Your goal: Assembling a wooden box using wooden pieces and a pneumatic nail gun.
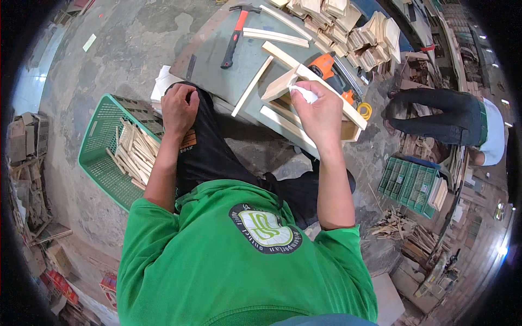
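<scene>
head view: right hand pinches white cloth against wooden frame; left hand rests curled, empty, on black-trousered knee.

We see our bright green short-sleeved shirt with a round dark badge printed in white and green on the chest, our black trousers bearing a small orange patch, and both forearms bare below the sleeves.
</scene>
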### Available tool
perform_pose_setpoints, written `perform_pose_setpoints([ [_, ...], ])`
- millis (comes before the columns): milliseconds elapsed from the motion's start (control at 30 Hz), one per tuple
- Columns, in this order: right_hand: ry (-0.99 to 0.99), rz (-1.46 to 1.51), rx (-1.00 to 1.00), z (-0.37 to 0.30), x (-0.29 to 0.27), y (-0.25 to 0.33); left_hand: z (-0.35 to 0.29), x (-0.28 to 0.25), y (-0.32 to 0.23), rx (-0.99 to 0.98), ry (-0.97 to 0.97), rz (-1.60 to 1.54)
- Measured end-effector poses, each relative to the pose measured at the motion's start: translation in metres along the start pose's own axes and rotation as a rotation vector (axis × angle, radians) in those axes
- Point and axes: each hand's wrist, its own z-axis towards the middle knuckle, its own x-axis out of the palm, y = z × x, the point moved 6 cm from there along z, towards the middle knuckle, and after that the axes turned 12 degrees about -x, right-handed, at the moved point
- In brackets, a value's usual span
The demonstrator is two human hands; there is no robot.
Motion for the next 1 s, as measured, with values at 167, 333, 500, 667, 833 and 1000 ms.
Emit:
perform_pose_setpoints([
  [167, 0.015, -0.024, 0.017, -0.003, 0.001, -0.001, 0.0, 0.001, 0.0, 0.007, 0.005, 0.016],
  [333, -0.102, 0.083, 0.088, -0.025, -0.029, -0.007, 0.0, 0.0, -0.004, 0.031, -0.009, 0.029],
  [500, -0.485, 0.231, 0.252, -0.083, -0.114, -0.05, 0.002, -0.001, -0.009, 0.031, -0.014, 0.03],
  [667, -0.487, 0.188, 0.366, -0.118, -0.142, -0.092, 0.003, 0.002, -0.004, 0.083, -0.027, 0.04],
  [833, -0.427, 0.149, 0.433, -0.126, -0.132, -0.099, 0.001, 0.003, -0.007, 0.107, -0.05, 0.092],
  [1000, -0.398, 0.15, 0.439, -0.124, -0.129, -0.104, 0.002, 0.006, -0.007, 0.096, -0.025, 0.101],
])
